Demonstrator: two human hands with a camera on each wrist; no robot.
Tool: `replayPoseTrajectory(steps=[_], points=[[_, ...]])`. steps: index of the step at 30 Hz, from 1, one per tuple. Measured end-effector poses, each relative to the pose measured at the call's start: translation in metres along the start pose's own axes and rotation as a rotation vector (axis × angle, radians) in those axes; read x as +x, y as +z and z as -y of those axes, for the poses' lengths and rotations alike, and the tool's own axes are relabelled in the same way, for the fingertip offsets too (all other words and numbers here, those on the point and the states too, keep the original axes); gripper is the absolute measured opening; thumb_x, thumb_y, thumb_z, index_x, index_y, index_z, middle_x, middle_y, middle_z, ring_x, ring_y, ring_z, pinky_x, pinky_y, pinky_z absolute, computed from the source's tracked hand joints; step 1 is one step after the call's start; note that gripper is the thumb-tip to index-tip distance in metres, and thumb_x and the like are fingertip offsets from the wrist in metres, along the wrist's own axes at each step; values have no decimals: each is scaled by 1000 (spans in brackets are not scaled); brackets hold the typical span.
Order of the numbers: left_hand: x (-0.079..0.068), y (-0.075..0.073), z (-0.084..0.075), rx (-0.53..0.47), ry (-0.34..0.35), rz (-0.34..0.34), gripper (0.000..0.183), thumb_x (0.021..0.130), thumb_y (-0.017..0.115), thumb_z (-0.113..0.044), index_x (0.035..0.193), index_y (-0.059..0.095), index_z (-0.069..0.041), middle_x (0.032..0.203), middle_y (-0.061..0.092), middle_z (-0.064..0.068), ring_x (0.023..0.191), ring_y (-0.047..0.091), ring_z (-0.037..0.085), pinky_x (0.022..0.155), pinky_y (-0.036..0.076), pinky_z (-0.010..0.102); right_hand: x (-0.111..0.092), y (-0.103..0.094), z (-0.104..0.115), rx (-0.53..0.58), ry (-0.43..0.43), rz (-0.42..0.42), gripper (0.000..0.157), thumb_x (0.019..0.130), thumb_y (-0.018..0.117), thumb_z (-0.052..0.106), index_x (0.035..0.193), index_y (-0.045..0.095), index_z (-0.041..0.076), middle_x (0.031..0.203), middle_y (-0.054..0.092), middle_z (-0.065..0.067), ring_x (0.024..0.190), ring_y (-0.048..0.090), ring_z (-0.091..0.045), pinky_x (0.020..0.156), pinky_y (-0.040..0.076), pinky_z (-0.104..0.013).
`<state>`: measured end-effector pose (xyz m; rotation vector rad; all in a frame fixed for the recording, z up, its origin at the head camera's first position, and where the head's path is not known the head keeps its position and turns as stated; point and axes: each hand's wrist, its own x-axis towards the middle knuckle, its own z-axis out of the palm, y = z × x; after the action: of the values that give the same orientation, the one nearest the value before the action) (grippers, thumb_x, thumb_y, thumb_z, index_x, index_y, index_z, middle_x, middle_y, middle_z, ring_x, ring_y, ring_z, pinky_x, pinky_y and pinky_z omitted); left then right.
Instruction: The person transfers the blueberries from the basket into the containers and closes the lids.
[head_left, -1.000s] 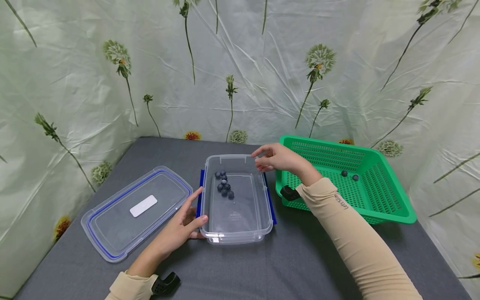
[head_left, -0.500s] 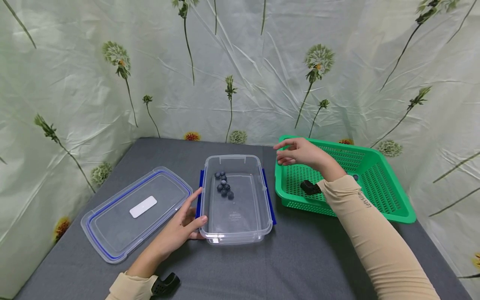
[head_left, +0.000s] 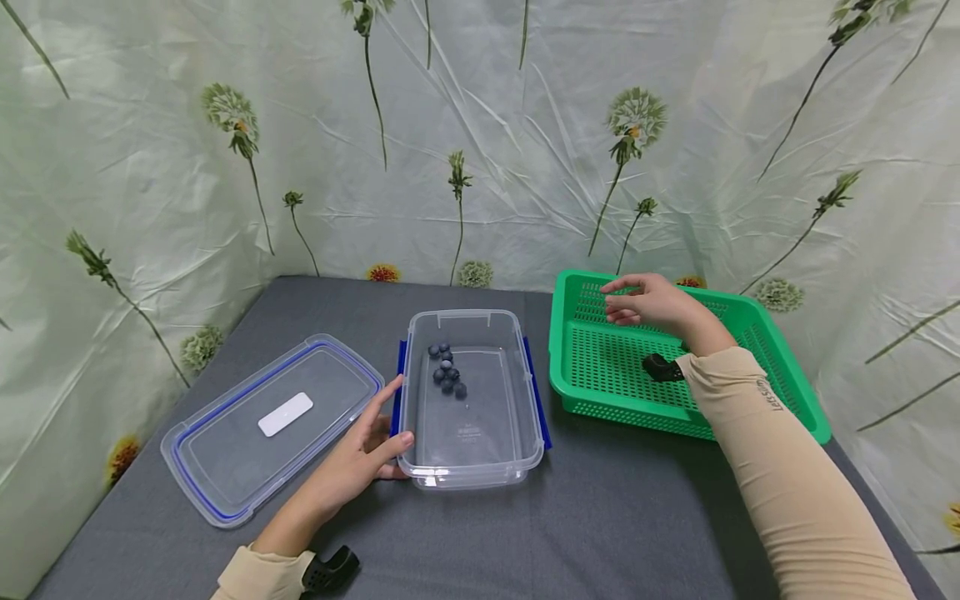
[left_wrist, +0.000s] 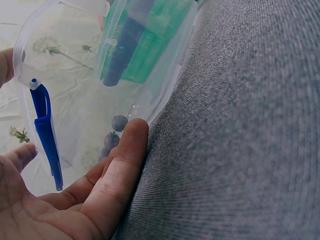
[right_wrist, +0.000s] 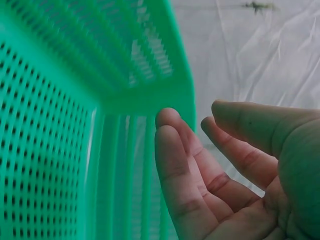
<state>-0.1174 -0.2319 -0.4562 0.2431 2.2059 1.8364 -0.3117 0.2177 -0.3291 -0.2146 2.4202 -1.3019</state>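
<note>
My left hand (head_left: pixel 356 454) rests along the left side of a clear plastic food container (head_left: pixel 480 454), its fingers mostly straight and the thumb at the rim. In the left wrist view, fingers (left_wrist: pixel 115 185) lie against the clear wall below a blue clip (left_wrist: pixel 46 132). Several blueberries (head_left: pixel 447 375) lie inside the container, towards its far left. Over the green basket (head_left: pixel 573 396) hovers my right hand (head_left: pixel 645 302), fingers loosely bent and holding nothing. In the right wrist view its fingertips are near the basket's wall (right_wrist: pixel 135 102). My arm hides most of the berries in the basket.
The container's lid (head_left: pixel 322 450), with a blue seal and a white label (head_left: pixel 286 414), lies flat at the left. A grey cloth (head_left: pixel 480 542) covers the table. A flower-printed curtain (head_left: pixel 525 208) hangs behind and at the sides.
My right hand has moved rightwards from above the container's far right corner to over the green basket. The left hand and the container stay in place.
</note>
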Motion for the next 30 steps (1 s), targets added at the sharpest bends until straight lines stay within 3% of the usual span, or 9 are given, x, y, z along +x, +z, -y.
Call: replayPoseTrajectory(steps=[3,9,14,24,30], points=[[0,0,0,-4,0,3,79,110,61,-26,171,15,-45,157,44,35,128,64,40,88,67,48,-1,-11,-13,-12,25,-17,51,113,54,15,158,43,-6,123,72,-12,96,76,-9,90,64,-27],[1,1,0,-7,-4,0,79,111,60,-22,170,15,-46,156,45,35,127,64,40,88,67,47,-7,-30,-33,-34,61,-33,55,115,50,20,160,37,-9,131,69,-15,95,74,-5,90,63,-26],[1,1,0,2,-3,-2,78,111,60,-22,171,15,-45,157,44,35,128,64,40,88,67,49,-14,-41,-44,-31,98,-36,56,115,49,18,160,33,-12,121,70,-7,92,74,-4,90,64,-26],[1,1,-1,0,-10,0,78,111,60,-25,170,15,-46,157,44,35,128,64,40,88,67,48,-18,-52,-67,-68,179,-32,62,116,44,16,162,20,-18,137,61,-34,93,70,-2,93,63,-27],[1,0,0,3,-8,2,78,110,60,-24,170,16,-47,158,43,34,127,64,40,88,67,48,-19,-56,-78,-79,204,-48,61,116,45,16,161,23,-18,133,64,-27,91,70,-2,94,63,-30]])
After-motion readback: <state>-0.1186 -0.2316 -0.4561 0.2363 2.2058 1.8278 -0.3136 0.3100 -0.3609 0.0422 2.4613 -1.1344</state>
